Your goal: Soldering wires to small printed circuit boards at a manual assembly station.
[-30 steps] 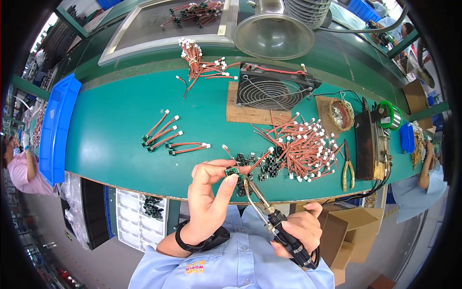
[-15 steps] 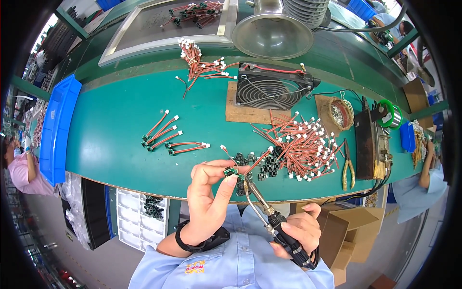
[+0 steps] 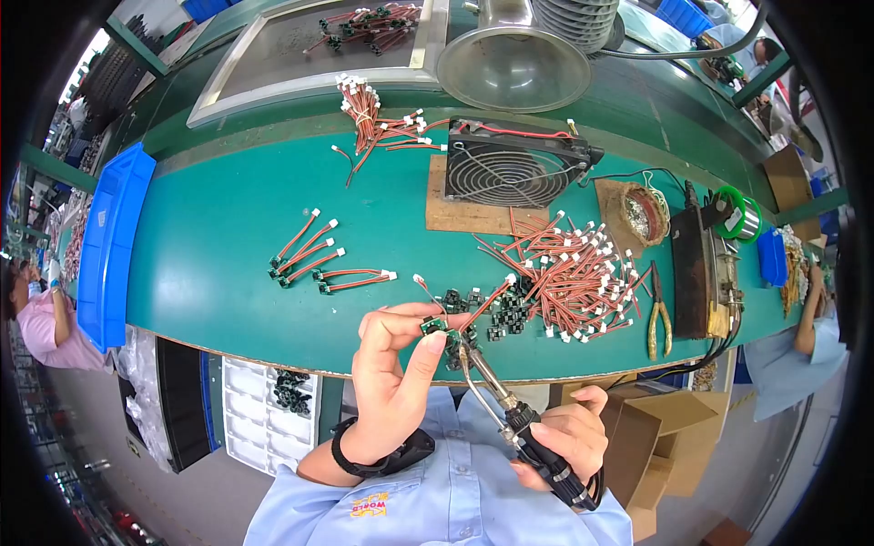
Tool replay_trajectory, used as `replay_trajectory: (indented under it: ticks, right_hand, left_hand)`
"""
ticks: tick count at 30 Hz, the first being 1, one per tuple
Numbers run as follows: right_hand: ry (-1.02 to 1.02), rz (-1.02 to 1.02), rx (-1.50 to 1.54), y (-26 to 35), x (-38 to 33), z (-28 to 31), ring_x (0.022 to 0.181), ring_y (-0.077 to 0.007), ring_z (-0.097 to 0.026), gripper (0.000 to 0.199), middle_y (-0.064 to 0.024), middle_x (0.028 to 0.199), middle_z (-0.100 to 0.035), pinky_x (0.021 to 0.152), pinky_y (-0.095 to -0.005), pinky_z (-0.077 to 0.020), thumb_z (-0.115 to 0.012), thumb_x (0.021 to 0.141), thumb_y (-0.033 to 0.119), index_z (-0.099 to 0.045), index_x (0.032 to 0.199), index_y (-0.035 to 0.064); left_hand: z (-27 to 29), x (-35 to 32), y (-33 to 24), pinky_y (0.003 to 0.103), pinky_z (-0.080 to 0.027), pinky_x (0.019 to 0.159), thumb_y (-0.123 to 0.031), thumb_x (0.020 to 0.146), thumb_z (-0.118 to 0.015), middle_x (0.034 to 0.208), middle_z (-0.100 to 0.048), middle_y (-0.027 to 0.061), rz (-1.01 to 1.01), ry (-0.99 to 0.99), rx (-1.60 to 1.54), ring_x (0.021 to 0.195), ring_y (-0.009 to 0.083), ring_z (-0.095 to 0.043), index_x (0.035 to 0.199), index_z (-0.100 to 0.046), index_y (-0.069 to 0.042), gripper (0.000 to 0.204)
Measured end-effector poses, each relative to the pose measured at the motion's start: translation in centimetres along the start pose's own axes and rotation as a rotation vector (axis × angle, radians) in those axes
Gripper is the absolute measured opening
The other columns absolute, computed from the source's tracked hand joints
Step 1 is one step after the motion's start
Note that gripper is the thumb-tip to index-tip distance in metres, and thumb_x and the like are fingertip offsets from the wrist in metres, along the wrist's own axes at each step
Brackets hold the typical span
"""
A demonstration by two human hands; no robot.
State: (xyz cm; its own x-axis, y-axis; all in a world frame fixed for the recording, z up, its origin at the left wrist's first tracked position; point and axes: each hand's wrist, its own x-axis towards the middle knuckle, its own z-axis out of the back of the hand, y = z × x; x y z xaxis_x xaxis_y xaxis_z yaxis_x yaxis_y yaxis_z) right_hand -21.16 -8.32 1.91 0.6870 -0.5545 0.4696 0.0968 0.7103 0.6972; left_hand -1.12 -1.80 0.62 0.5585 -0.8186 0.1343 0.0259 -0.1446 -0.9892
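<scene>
My left hand (image 3: pixel 393 378) pinches a small green circuit board (image 3: pixel 431 325) between thumb and fingers, above the front edge of the bench. A red wire lead (image 3: pixel 489 302) with a white connector slants up from the board. In my right hand (image 3: pixel 575 435), the fingers wrap round the black handle of a soldering iron (image 3: pixel 492 378) with a thin metal tube alongside. Its tip is at the board's right end; my fingertips and the small scale hide the exact contact. Behind the board lie loose black-and-green boards (image 3: pixel 510 317) and a heap of red wire leads (image 3: pixel 583 282).
Finished-looking wired boards (image 3: pixel 305 259) lie at left, beside a blue bin (image 3: pixel 114 246). A black fan (image 3: pixel 519 164) stands behind the wires. Pliers (image 3: pixel 659 318), a solder spool (image 3: pixel 742 218), a round tip-cleaning pot (image 3: pixel 642 217) and a dark metal box (image 3: pixel 694 273) are right. A metal hood (image 3: pixel 514 68) hangs above.
The board, its wire lead and the iron's tip have shifted very slightly left. Both hands keep the same grip.
</scene>
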Motion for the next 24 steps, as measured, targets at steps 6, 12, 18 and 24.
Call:
replay_trajectory:
  ticks: [6,12,18,24]
  right_hand:
    - [0.006,0.022,-0.003,-0.2,0.2,0.3,0.063,-0.0125,-0.059,0.043,0.0029,0.070,-0.062,0.081,-0.0356,-0.0320,-0.079,0.057,0.022,-0.063,0.096,0.0125]
    - [-0.049,0.027,0.009,-0.2,-0.4,0.6,0.060,-0.0149,-0.058,0.042,0.0014,0.065,-0.059,0.081,-0.0362,-0.0315,-0.078,0.059,0.023,-0.062,0.095,0.0120]
    - [-0.383,-0.052,0.002,-1.8,-1.8,0.3,0.076,-0.0157,-0.057,0.041,-0.0057,0.079,-0.059,0.085,-0.0388,-0.0339,-0.073,0.068,0.018,-0.057,0.104,0.0077]
    - [-0.706,-0.461,-0.194,-8.6,1.0,1.9,0.092,-0.0157,-0.054,0.044,-0.0115,0.105,-0.055,0.081,-0.0282,-0.0435,-0.061,0.079,-0.001,-0.048,0.121,0.0025]
  left_hand:
    - [-0.2,0.2,-0.2,0.035,-0.044,0.088,-0.002,0.089,-0.048,0.109,-0.054,0.0141,-0.015,0.005,0.027,0.099,0.0259,-0.060,0.093,-0.043,-0.001,0.007]
    - [-0.3,0.3,-0.7,0.034,-0.043,0.088,-0.004,0.090,-0.047,0.104,-0.058,0.0141,0.027,-0.029,-0.038,0.098,0.0239,-0.060,0.093,-0.043,-0.001,0.006]
    - [0.4,1.0,-1.4,0.032,-0.041,0.089,-0.011,0.092,-0.048,0.102,-0.061,0.0145,0.263,0.043,-0.402,0.101,0.0196,-0.057,0.094,-0.047,-0.003,0.008]
    - [1.9,1.4,0.1,0.033,-0.045,0.085,-0.012,0.092,-0.047,0.100,-0.060,0.0132,0.215,-0.085,-0.467,0.098,0.0192,-0.058,0.094,-0.047,-0.004,0.008]
